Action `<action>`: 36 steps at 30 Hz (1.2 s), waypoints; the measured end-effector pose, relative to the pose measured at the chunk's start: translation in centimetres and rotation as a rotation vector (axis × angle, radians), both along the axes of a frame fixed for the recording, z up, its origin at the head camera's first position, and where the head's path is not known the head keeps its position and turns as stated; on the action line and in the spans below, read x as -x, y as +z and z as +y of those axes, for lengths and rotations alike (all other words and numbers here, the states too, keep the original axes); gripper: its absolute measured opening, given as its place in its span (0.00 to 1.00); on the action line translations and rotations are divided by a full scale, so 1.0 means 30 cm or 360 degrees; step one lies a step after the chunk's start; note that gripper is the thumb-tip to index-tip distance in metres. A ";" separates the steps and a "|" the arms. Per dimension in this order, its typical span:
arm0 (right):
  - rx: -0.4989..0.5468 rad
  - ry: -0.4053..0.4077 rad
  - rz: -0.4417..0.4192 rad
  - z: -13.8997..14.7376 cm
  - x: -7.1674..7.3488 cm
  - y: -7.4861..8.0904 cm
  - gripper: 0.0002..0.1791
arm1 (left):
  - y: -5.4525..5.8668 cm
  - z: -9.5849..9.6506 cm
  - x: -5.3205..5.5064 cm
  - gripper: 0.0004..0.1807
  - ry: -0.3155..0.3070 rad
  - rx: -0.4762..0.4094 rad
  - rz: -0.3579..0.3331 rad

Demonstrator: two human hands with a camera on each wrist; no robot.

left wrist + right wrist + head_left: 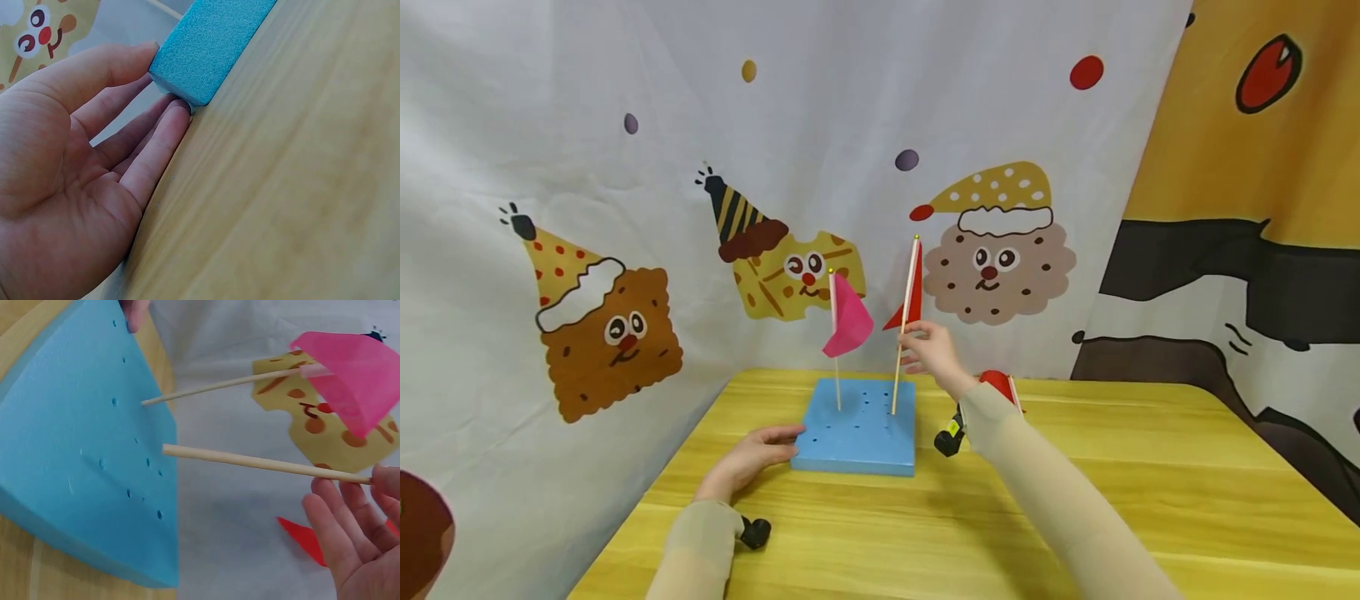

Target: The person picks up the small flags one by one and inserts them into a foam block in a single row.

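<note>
A blue foam block (872, 446) with several small holes in its top lies on the table. My left hand (756, 457) is at the block's left side, its extended fingertips touching the edge and corner in the left wrist view. Between thumb and fingertips, my right hand (934, 352) pinches the wooden stick of a red flag (916, 292), held nearly upright over the block. In the right wrist view the stick's bare lower end (172, 450) hovers apart from the foam. A pink flag (852, 318) stands in the block, left of the red one.
Another red flag (997, 382) lies on the wooden table (1112, 467), partly hidden behind my right forearm. Behind the table hangs a white cloth (820, 100) printed with cartoon biscuits and cheese. Black wrist cameras (756, 532) are strapped to both wrists.
</note>
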State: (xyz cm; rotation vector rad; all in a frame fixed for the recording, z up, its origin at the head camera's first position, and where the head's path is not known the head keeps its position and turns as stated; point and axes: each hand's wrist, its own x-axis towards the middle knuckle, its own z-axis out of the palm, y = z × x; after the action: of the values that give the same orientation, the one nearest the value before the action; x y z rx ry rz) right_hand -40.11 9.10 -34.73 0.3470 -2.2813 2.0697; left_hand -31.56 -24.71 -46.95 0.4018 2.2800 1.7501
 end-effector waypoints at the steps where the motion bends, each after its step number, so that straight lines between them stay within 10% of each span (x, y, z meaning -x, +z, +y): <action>1: 0.0009 -0.0002 0.0009 -0.013 0.005 -0.003 0.14 | -0.001 -0.001 0.000 0.29 -0.0002 -0.0002 0.0001; 36: -0.0220 -0.0008 0.0173 -0.197 0.061 -0.112 0.13 | -0.019 -0.008 0.017 0.27 0.0012 0.0008 0.0015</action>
State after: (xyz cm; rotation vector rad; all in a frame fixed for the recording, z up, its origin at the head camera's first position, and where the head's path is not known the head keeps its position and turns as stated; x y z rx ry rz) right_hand -41.95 3.19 -38.08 0.4469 -2.3631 1.8465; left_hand -32.08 -24.96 -47.54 0.4019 2.2946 1.7497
